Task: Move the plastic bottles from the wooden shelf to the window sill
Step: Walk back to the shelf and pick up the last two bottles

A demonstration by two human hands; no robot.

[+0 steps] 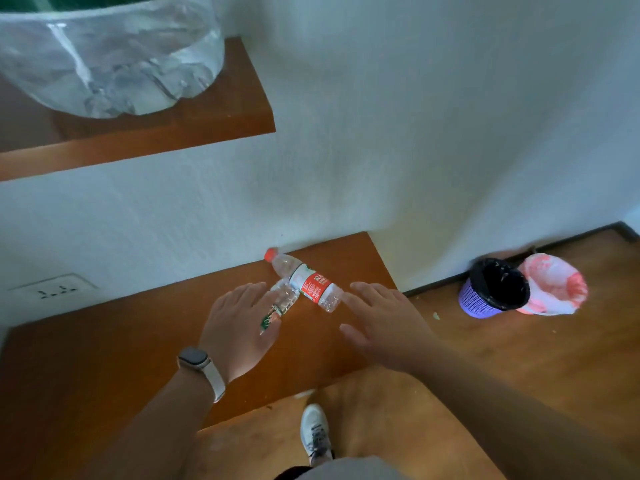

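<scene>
Task barely begun: red-label bottle (pixel 310 284) and green-label bottle (pixel 282 303) lie touching on the shelf (pixel 104 358), left hand (pixel 239 330) and right hand (pixel 384 323) beside them, fingers (pixel 367 291) spread wide, holding nothing.

Two clear plastic bottles lie on their sides on the lower wooden shelf (pixel 104 358), towards its far right corner. The red-label bottle (pixel 308 284) has a red cap that points far-left, almost at the wall, and its base points near-right. The second bottle (pixel 282 301) (green and red on its label, as far as I can tell) lies just left of it. Its far end touches the first one's middle, and its near end is partly hidden by my left hand (pixel 239 327).
</scene>
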